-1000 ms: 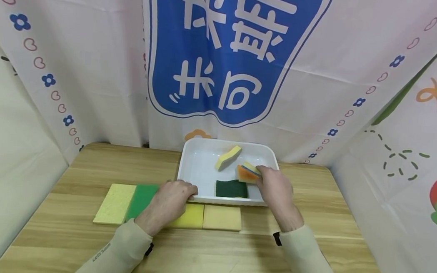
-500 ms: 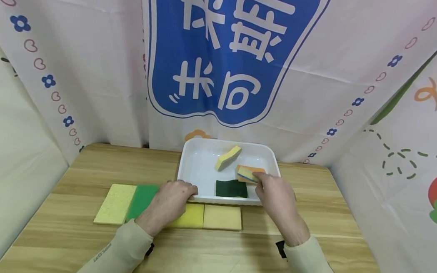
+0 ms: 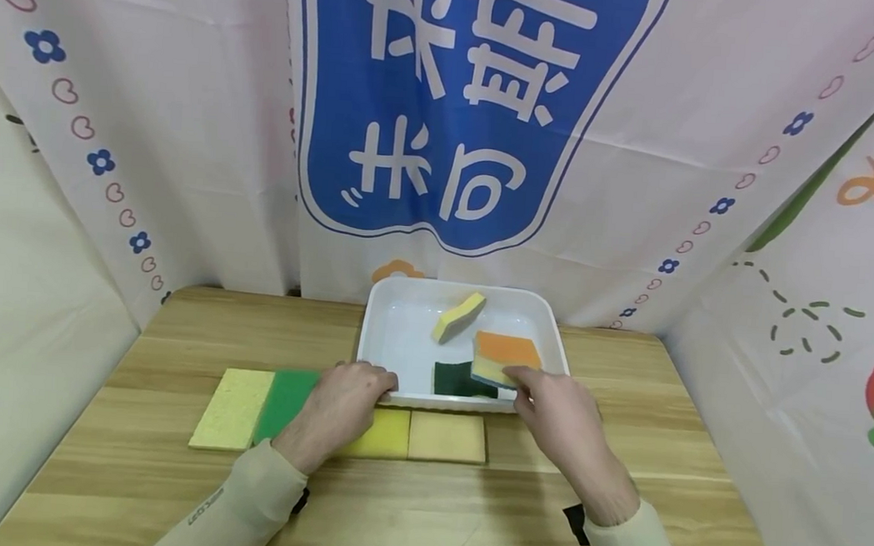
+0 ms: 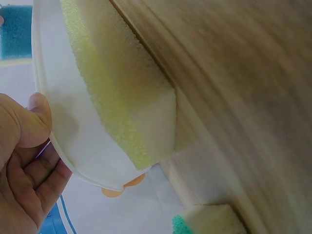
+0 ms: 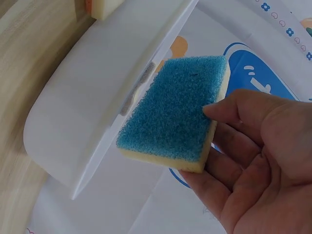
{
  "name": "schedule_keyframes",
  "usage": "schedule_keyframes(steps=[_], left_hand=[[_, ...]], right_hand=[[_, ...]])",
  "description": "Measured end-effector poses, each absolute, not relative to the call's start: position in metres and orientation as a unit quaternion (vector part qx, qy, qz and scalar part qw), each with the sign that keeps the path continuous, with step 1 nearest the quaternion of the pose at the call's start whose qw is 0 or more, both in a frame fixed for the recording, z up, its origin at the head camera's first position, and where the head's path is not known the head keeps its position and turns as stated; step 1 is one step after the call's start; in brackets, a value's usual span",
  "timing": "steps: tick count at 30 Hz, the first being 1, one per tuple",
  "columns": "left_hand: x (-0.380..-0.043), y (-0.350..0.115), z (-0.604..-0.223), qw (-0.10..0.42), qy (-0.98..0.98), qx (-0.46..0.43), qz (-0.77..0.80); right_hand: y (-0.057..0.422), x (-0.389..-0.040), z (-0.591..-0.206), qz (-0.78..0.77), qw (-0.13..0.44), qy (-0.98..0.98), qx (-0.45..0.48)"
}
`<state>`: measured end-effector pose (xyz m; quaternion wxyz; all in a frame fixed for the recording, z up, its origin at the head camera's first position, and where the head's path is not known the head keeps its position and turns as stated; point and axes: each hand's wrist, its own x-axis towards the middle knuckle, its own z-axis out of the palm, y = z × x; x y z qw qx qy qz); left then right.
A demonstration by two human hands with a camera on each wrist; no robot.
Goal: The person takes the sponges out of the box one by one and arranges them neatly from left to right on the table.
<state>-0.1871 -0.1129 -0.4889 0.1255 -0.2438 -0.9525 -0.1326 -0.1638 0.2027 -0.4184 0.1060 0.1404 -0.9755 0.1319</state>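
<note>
My right hand pinches a sponge with a blue scouring face and cream foam. Thumb on the blue side and fingers beneath, it hangs over the front right of the white tray. In the head view it overlaps an orange-faced sponge and a dark green sponge lying in the tray. A yellow-edged sponge stands tilted farther back inside. My left hand grips the tray's front rim near its left corner; the left wrist view shows the thumb on the outer wall.
A row of sponges lies on the wooden table in front of the tray: pale yellow, green, yellow and cream. My left hand covers part of the row. A printed cloth hangs behind.
My right hand has drawn the blue-and-cream sponge toward the front of the tray, uncovering more of the orange sponge. The left hand stays on the rim.
</note>
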Motion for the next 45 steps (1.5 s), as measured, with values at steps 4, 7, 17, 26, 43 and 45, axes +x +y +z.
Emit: schedule_keyframes(steps=[4,7,17,26,43,45], left_hand=[[-0.188,-0.112,-0.488,0.125,-0.953,-0.244,-0.131],[-0.188,-0.112,-0.488,0.125,-0.953,-0.244,-0.132],[-0.187,-0.113,-0.487,0.128,-0.951,-0.251,-0.132],[-0.188,-0.115,-0.485,0.126,-0.946,-0.271,-0.129],[-0.189,-0.115,-0.48,0.115,-0.945,-0.282,-0.116],[-0.189,-0.115,-0.48,0.113,-0.946,-0.281,-0.115]], right_hand=[[0.205,-0.158,-0.417,0.133,0.103,-0.974,0.15],[0.206,-0.155,-0.415,0.128,0.093,-0.975,0.155],[0.213,-0.141,-0.414,0.119,0.081,-0.975,0.169],[0.22,-0.13,-0.415,0.111,0.061,-0.974,0.186],[0.235,-0.128,-0.433,0.101,0.046,-0.977,0.182],[0.236,-0.128,-0.436,0.097,0.044,-0.978,0.179]])
